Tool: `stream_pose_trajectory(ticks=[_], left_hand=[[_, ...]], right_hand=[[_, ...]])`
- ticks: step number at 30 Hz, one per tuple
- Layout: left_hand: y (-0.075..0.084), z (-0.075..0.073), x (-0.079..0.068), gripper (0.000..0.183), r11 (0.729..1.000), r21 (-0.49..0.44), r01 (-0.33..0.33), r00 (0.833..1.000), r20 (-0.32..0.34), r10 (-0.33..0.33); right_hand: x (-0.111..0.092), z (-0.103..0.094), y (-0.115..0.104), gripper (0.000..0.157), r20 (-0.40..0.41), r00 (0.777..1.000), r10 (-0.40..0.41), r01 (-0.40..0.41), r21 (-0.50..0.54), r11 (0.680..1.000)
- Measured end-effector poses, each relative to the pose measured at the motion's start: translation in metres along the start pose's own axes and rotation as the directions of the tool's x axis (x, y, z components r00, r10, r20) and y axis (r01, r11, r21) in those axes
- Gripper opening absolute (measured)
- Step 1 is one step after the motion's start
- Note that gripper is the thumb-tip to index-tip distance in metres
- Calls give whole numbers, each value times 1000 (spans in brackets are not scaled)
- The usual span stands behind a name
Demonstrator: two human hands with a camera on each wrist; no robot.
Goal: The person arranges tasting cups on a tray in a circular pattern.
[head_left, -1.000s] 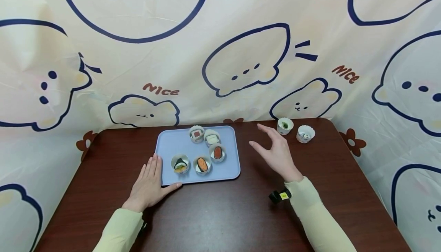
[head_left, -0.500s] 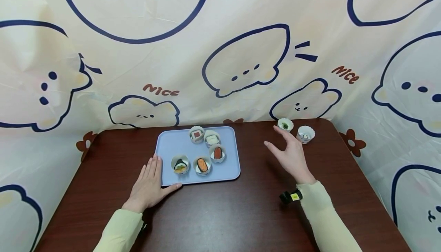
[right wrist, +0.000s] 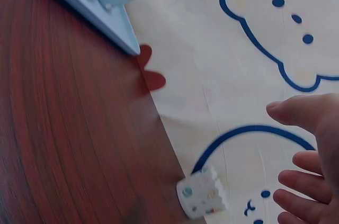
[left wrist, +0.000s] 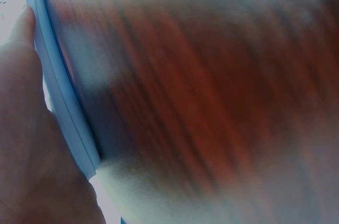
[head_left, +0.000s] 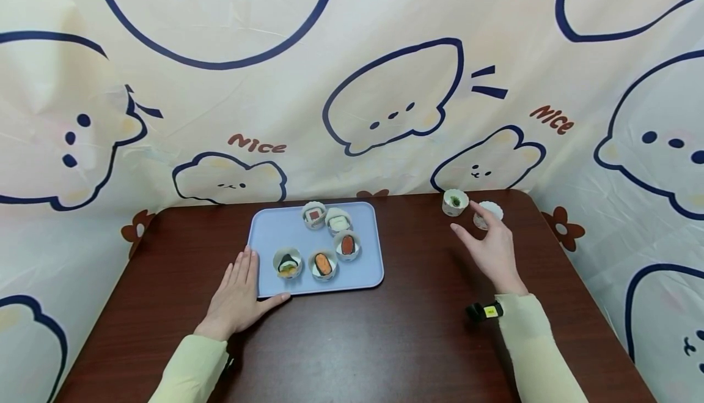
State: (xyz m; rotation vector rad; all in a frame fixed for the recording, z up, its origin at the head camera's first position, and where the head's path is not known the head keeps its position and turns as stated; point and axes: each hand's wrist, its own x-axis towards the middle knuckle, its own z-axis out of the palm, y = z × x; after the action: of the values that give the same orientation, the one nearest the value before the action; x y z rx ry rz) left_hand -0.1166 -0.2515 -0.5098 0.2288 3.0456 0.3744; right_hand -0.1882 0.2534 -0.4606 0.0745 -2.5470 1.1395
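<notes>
My left hand [head_left: 235,296] rests at the near-left corner of a pale blue tray [head_left: 275,227], its straight fingers along the left side and its thumb by the front edge. In the left wrist view the hand touches the tray rim [left wrist: 63,94]. My right hand [head_left: 491,253] is over the table's right side, thumb and fingers apart, holding nothing. Its index finger partly covers a white paper cup [head_left: 491,208], whose contents are hidden. Just left stands another paper cup [head_left: 452,210] with something green inside. In the right wrist view a printed paper cup [right wrist: 201,195] stands left of the fingers.
On the tray are several paper cups with sushi-like pieces, among them an orange-topped one [head_left: 323,263], a red-topped one [head_left: 348,244] and a green-and-yellow one [head_left: 288,265]. A cartoon-printed cloth [head_left: 308,103] hangs behind the dark wooden table [head_left: 341,348].
My right hand has moved rightward, past the green-filled cup and in front of the rightmost cup. My left hand, the tray and the cups have stayed where they were.
</notes>
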Motion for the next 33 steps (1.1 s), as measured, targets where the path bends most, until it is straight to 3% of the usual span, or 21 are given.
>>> stream_pose_trajectory(ticks=[15,25,33], left_hand=[[0,0,-1,128,1000,-2,4,1000,2,-4],[0,0,-1,128,1000,2,4,1000,-6,-4],[0,-1,-1,128,1000,3,0,1000,-6,0]], right_hand=[[15,-20,32,74,-28,995,98,-99,-37,994],[32,-26,54,83,52,980,194,-190,-67,980],[45,-27,68,90,120,970,212,-195,-142,970]])
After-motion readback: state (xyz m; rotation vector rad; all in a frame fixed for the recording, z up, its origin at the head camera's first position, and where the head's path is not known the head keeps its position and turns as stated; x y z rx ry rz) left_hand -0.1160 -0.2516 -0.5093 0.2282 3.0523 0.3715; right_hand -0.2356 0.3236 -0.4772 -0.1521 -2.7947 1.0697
